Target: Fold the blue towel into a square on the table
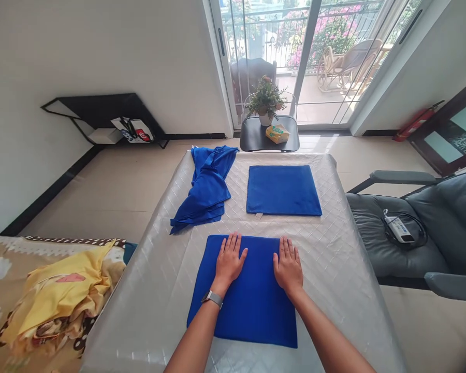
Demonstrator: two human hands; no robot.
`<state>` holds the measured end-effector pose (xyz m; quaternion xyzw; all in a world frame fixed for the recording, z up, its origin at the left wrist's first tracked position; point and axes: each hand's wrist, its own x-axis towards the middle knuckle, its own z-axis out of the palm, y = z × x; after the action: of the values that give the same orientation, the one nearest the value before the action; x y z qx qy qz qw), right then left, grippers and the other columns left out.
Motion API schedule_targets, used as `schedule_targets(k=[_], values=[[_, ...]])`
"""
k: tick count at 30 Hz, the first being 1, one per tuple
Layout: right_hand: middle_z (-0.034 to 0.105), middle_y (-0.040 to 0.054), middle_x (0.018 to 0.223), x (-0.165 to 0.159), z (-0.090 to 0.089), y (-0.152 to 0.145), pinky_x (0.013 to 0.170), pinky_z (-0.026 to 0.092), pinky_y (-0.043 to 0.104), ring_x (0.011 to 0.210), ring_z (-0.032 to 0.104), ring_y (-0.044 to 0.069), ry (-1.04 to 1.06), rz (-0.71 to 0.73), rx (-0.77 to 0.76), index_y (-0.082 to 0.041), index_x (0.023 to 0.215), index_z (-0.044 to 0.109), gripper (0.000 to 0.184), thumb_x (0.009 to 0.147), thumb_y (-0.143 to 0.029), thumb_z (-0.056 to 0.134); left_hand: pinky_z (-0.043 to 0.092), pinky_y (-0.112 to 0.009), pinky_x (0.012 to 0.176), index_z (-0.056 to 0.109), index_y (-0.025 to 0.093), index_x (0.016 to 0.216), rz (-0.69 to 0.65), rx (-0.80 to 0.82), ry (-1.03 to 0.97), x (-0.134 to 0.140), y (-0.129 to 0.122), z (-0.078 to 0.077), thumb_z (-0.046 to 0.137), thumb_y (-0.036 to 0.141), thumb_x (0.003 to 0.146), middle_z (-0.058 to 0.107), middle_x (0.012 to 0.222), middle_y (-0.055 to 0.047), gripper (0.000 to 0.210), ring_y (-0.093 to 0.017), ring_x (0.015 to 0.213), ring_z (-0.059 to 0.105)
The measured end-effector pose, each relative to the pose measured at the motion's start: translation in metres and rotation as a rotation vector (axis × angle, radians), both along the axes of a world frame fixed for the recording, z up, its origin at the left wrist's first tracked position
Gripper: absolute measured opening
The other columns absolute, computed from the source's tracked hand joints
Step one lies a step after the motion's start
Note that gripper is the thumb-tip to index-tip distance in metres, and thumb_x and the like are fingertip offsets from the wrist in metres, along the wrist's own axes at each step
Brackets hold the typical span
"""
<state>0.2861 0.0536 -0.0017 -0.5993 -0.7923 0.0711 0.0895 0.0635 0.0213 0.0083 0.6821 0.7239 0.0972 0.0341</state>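
Observation:
A blue cloth (256, 305) lies spread flat on the table in front of me, its near right corner pointing toward me. My left hand (230, 261) rests palm down on its upper left part, fingers stretched out, with a watch on the wrist. Flat across its upper right edge lies my right hand (288, 264), fingers straight. Beyond them, a second blue cloth (283, 190) is laid out as a smooth rectangle, a small pale tag at its near edge. To its left sits a crumpled heap of blue cloths (209, 186).
A silvery quilted cover (159, 290) drapes the table. Past the far edge, a black chair (252, 137) bears a potted plant (266, 101) and a yellow packet (277, 133). A grey armchair (365, 217) with a power strip (399, 229) stands right; a bed with yellow cloth (58, 285) is left.

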Motion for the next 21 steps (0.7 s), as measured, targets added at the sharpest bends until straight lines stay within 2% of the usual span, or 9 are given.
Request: schedule_targets(k=[3,6,10,14,21], values=[[0.028,0.0103,0.163,0.0,-0.004,0.0,0.124,0.016,0.045,0.153,0.017,0.022,-0.012,0.002,0.025,-0.009,0.158,0.025,0.06,0.103,-0.035,0.026,0.027,-0.051,0.123,0.029,0.016,0.156,0.026,-0.009,0.01,-0.036,-0.006,-0.004,0.032,0.046,0.102,0.036,0.16,-0.012,0.061,-0.024,0.15,0.027],[0.028,0.0092,0.163,0.0,-0.007,0.0,0.124,0.017,0.045,0.153,0.017,0.021,-0.032,-0.001,0.047,-0.01,0.158,0.023,0.061,0.103,-0.035,0.025,0.027,-0.052,0.123,0.028,0.014,0.156,0.014,-0.001,0.004,-0.057,-0.01,-0.007,0.032,0.046,0.102,0.034,0.16,-0.013,0.063,-0.025,0.151,0.026],[0.028,0.0084,0.163,-0.001,-0.006,0.0,0.124,0.018,0.043,0.153,0.017,0.02,-0.066,-0.022,0.041,-0.012,0.159,0.02,0.06,0.103,-0.034,0.026,0.026,-0.051,0.123,0.029,0.013,0.156,-0.019,0.013,-0.014,-0.067,-0.013,-0.009,0.031,0.046,0.103,0.033,0.161,-0.014,0.063,-0.025,0.151,0.026],[0.028,0.0075,0.164,-0.003,-0.002,-0.001,0.124,0.018,0.043,0.152,0.019,0.018,-0.084,-0.038,0.025,-0.015,0.16,0.014,0.062,0.103,-0.033,0.027,0.026,-0.05,0.123,0.029,0.01,0.156,0.016,0.019,-0.037,-0.076,-0.016,-0.009,0.029,0.045,0.103,0.034,0.161,-0.015,0.063,-0.026,0.151,0.025],[0.029,0.0081,0.163,-0.002,-0.004,-0.001,0.124,0.019,0.043,0.152,0.019,0.019,-0.076,-0.035,0.032,-0.015,0.16,0.013,0.062,0.103,-0.032,0.028,0.027,-0.052,0.122,0.024,0.013,0.158,0.03,0.041,-0.051,-0.079,-0.017,-0.008,0.031,0.043,0.102,0.032,0.162,-0.014,0.063,-0.027,0.151,0.025]])
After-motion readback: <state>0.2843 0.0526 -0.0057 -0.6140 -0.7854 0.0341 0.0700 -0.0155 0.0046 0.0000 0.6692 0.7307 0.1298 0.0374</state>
